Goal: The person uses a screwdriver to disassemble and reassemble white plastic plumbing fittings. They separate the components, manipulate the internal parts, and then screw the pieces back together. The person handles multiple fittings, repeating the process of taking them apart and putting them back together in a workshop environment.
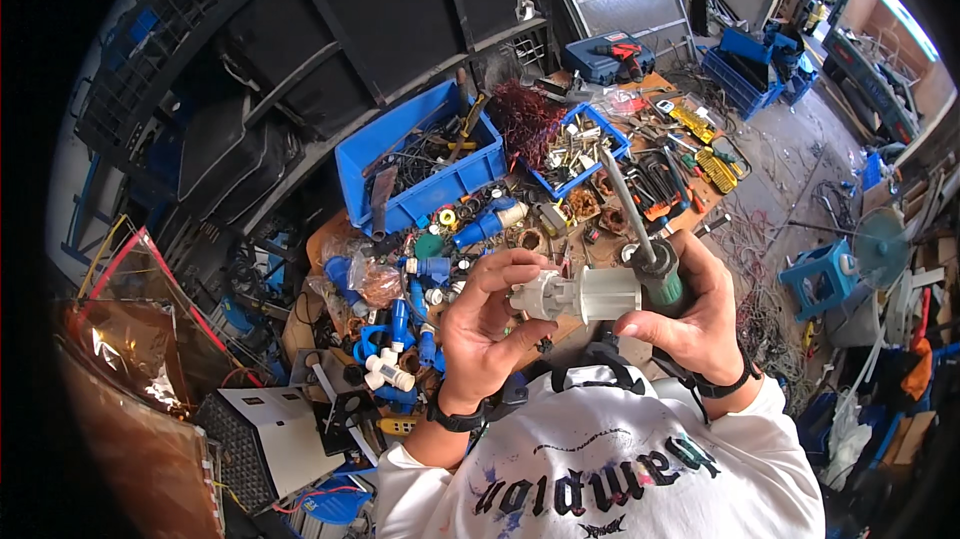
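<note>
While the left hand [487,324] pinches the grey plug [575,296] held at chest height over the bench [600,249], the right hand [690,309], closed on the screwdriver [650,254], should probably keep its shaft steady, 1 slip risking cluttered parts below.

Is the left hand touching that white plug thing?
Touching. The head view shows the left hand with its fingers curled over the end of the white plug part, no gap between them. The right hand grips a green-handled screwdriver.
</note>
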A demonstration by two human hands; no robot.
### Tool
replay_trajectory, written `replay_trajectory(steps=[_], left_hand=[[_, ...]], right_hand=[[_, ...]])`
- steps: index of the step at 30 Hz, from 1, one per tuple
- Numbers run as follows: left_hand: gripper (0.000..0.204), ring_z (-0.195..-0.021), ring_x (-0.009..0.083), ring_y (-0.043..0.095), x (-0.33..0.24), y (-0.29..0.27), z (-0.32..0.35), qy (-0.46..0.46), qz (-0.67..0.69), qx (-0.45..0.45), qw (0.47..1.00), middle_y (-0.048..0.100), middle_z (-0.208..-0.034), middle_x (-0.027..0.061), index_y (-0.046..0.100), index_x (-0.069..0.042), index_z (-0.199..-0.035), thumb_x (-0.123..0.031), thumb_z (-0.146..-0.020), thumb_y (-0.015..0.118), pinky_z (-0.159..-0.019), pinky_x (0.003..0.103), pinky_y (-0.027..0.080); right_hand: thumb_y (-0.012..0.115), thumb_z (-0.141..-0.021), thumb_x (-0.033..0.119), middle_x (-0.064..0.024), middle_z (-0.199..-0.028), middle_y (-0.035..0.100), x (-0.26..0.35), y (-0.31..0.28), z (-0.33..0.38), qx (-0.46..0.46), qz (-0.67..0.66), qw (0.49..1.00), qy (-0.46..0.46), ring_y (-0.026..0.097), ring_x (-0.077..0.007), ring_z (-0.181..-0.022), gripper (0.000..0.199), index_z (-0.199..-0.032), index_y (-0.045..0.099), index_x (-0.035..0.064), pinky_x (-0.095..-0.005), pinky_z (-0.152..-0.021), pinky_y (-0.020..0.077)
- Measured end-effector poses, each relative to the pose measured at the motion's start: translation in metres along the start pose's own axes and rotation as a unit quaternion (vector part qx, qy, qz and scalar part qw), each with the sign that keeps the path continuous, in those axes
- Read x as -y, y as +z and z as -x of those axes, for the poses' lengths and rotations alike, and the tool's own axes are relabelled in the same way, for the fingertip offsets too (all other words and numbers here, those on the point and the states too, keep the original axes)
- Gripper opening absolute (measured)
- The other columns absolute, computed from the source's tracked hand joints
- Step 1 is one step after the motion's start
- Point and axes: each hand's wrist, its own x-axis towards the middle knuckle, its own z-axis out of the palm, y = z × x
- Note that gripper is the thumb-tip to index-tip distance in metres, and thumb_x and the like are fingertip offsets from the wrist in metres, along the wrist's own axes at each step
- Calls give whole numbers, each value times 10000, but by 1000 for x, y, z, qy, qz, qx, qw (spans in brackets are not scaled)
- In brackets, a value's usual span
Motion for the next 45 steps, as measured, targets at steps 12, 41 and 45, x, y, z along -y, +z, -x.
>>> replay_trajectory(steps=[12,41,45], left_hand=[[435,-1102,303,579,3,10,-3,90,-88,-17,992,503,-1157,136,519,-42,-1076,80,-719,735,-884,368,521],[472,-995,289,639,11,5,-1,142,-194,-38,970,590,-1076,112,563,-53,-1028,88,-628,770,-800,342,515],[470,-994,292,640,13,5,1,155,-223,-38,962,590,-1079,114,563,-60,-1027,71,-631,779,-771,329,521]], right_hand=[[859,-682,294,25,-701,515,-6,6,2,1,-66,995,78,431,-42,-637,430,-835,560,25,-211,-537,357],[856,-683,271,-9,-664,557,-16,8,2,1,-38,998,55,457,-43,-599,415,-812,547,25,-221,-512,375],[851,-694,264,4,-678,569,-13,9,1,-12,-61,995,73,457,-38,-606,403,-833,557,25,-217,-517,378]])
